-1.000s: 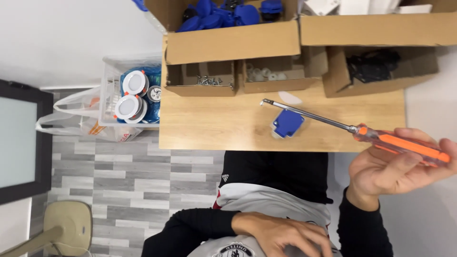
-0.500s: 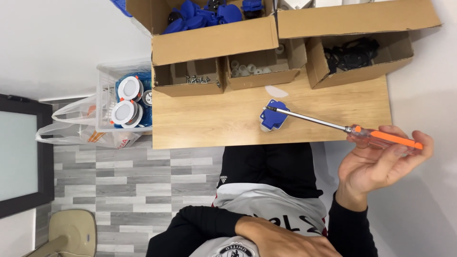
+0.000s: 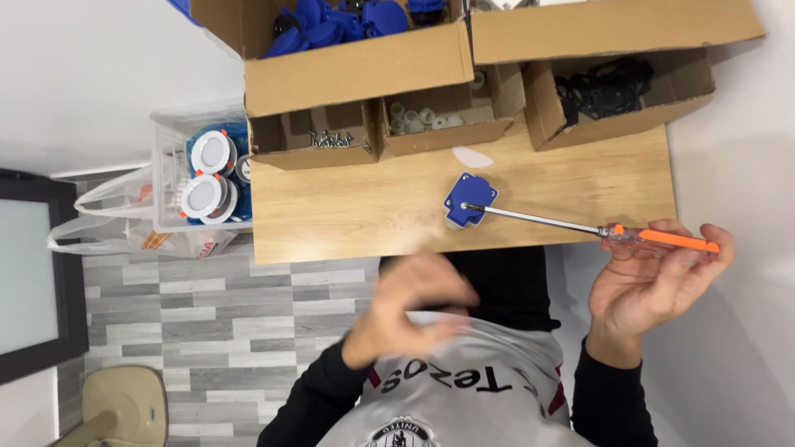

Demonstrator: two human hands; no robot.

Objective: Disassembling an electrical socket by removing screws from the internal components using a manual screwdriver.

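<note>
wooden table (image 3: 348, 207): cardboard boxes (image 3: 356, 70) of blue parts (image 3: 331, 25), screws (image 3: 331, 139).

A small assembly workstation in a plain room. A wooden worktop (image 3: 348, 207) stands against a white wall, lined with open cardboard boxes (image 3: 356, 74) sorting blue plastic parts (image 3: 331, 21), screws (image 3: 331, 139) and black cables (image 3: 600, 87). Beside it, a clear bin (image 3: 170, 157) holds round white light fittings (image 3: 203, 196) above grey plank flooring (image 3: 182, 323).
</note>
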